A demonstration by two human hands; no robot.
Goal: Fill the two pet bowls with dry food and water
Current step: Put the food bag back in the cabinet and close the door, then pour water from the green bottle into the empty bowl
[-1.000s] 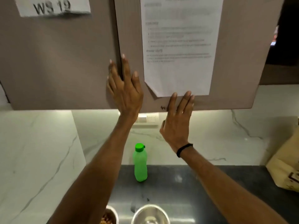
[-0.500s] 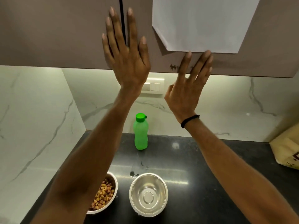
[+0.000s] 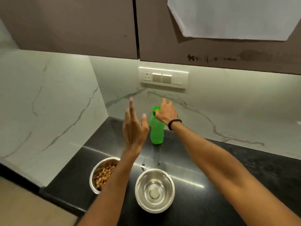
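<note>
1. Right hand (image 3: 166, 114) sits at the cap of the green bottle (image 3: 156, 131), fingers curled; whether it grips is unclear.
2. Left hand (image 3: 134, 128) hangs open, fingers spread, beside the bottle.
3. Kibble bowl (image 3: 97, 172) and empty steel bowl (image 3: 154, 190) stand side by side on the black worktop (image 3: 228, 160).

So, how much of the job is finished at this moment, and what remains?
Done: the left bowl holds dry food. In hand: the right hand is at the top of the green bottle, which stands upright on the counter; whether it grips yet is unclear. The left hand is open beside the bottle. Left: the right bowl looks empty and needs water.
</note>
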